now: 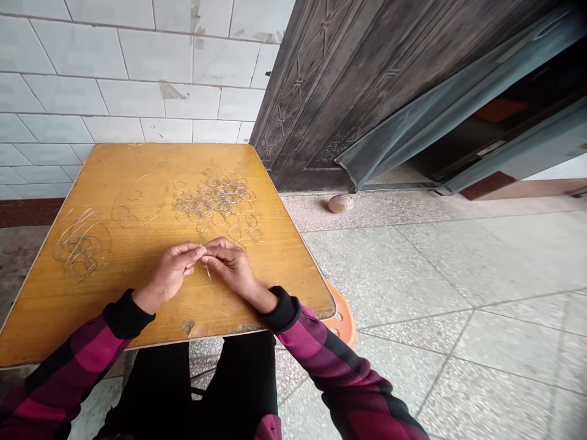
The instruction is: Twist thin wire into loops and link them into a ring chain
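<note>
My left hand (172, 272) and my right hand (230, 264) meet above the near middle of the wooden table. Both are closed, fingertips pinching a thin metal wire (208, 271) whose end points down toward me; the rest of it is hidden by the fingers. Just beyond my right hand lies a spread pile of wire rings (215, 198). Left of my left hand is a heap of curved wire pieces (82, 244). Between these two groups, farther back, a few loose curved wires (137, 211) rest on the tabletop.
The wooden table (137, 324) has a chipped front edge and stands against a white tiled wall (156, 55). An orange stool (343, 315) is partly under its right side. A roundish object (340, 203) lies on the floor by a dark door (316, 91) and a grey-blue curtain (413, 122).
</note>
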A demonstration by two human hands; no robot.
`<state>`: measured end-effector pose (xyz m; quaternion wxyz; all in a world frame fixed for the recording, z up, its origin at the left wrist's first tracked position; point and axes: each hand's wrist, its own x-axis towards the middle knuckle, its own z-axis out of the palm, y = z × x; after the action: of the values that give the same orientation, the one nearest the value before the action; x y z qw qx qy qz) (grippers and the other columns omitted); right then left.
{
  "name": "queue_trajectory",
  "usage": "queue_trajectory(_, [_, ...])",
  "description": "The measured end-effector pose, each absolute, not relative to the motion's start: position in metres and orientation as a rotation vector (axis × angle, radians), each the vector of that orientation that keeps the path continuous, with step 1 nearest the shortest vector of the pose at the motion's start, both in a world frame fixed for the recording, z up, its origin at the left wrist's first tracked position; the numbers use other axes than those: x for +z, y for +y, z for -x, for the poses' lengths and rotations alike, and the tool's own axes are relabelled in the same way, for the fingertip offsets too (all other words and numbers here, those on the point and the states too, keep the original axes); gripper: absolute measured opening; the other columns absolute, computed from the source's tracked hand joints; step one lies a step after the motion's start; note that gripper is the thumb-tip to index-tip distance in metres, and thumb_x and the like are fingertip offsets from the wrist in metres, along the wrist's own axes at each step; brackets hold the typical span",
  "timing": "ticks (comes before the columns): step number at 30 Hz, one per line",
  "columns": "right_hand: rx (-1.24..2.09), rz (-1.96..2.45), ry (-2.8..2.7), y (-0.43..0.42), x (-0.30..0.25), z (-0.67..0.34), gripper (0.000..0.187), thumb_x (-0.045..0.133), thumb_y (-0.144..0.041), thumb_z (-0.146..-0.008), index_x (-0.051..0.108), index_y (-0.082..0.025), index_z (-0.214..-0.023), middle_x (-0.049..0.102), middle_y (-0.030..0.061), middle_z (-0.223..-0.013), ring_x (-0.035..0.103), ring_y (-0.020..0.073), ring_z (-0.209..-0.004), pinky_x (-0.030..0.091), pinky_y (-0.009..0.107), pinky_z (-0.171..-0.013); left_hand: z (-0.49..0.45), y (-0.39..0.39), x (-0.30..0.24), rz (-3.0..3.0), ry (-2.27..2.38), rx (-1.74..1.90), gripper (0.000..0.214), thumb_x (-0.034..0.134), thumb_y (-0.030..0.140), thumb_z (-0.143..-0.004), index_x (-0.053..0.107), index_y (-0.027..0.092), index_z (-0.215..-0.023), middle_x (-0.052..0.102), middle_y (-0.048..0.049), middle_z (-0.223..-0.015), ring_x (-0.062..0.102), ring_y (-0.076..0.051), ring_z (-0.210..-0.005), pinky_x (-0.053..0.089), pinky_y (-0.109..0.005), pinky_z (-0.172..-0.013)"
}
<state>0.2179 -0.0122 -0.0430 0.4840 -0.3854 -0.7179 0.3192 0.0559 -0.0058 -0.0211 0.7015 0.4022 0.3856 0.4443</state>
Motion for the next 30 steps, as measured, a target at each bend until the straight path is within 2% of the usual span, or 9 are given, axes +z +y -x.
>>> queue_trajectory(4, [0.438, 0.929, -1.814, -0.016, -0.044, -0.219, 0.028, 0.061, -0.028, -0.089, 0.063, -0.022, -0.116, 0.06, 0.0054, -0.09, 0.059, 0.0165, -0.083, 0.053, 0.031, -0.071, -0.056, -0.003, -0.02, -0.92, 0.921, 1.038, 0.025, 0.079, 0.034, -0.063, 0.067, 0.013, -0.067, 0.048, 0.0029, -0.058, 0.033, -0.004, -0.049, 0.023, -0.02, -0.044])
queue_trajectory(8, [0.199, 0.791, -1.919, -0.019, -0.042, -0.218, 0.024, 0.056, -0.016, -0.091, 0.064, -0.021, -0.114, 0.059, 0.0054, -0.092, 0.059, 0.0143, -0.085, 0.054, 0.029, -0.071, -0.054, 0.0, -0.021, -0.871, 0.875, 0.98, 0.025, 0.081, 0.031, -0.061, 0.066, 0.012, -0.068, 0.052, 0.0024, -0.059, 0.038, -0.003, -0.047, 0.024, -0.018, -0.043])
queue_trajectory(12, [0.196, 0.729, -1.897, -0.02, -0.042, -0.217, 0.022, 0.056, -0.014, -0.092, 0.067, -0.019, -0.11, 0.062, 0.0061, -0.092, 0.062, 0.013, -0.085, 0.055, 0.025, -0.071, -0.053, 0.002, -0.026, -0.727, 0.793, 0.938, 0.026, 0.085, 0.026, -0.056, 0.068, 0.012, -0.069, 0.058, 0.0002, -0.063, 0.048, -0.004, -0.053, 0.036, -0.016, -0.047])
queue_trajectory(15, [0.204, 0.689, -1.891, -0.021, -0.043, -0.218, 0.022, 0.057, -0.014, -0.091, 0.067, -0.019, -0.11, 0.063, 0.0066, -0.094, 0.064, 0.0133, -0.088, 0.056, 0.026, -0.073, -0.053, 0.004, -0.03, -0.639, 0.716, 0.925, 0.024, 0.086, 0.023, -0.057, 0.07, 0.011, -0.072, 0.062, -0.0013, -0.068, 0.052, -0.005, -0.058, 0.041, -0.015, -0.051])
queue_trajectory(24, [0.223, 0.694, -1.958, -0.023, -0.046, -0.217, 0.023, 0.056, -0.016, -0.092, 0.068, -0.02, -0.111, 0.064, 0.0079, -0.098, 0.063, 0.0142, -0.089, 0.057, 0.029, -0.074, -0.051, 0.006, -0.033, -0.523, 0.587, 0.884, 0.016, 0.08, 0.018, -0.067, 0.068, 0.009, -0.073, 0.06, -0.0006, -0.067, 0.054, -0.005, -0.058, 0.043, -0.014, -0.051])
queue_trajectory(30, [0.202, 0.622, -1.993, -0.021, -0.045, -0.216, 0.029, 0.056, -0.013, -0.091, 0.065, -0.022, -0.117, 0.067, 0.0087, -0.108, 0.064, 0.0154, -0.096, 0.056, 0.032, -0.079, -0.047, 0.009, -0.036, -0.431, 0.605, 0.883, 0.014, 0.076, 0.007, -0.064, 0.067, 0.01, -0.075, 0.06, 0.0, -0.066, 0.051, -0.003, -0.05, 0.041, -0.011, -0.044])
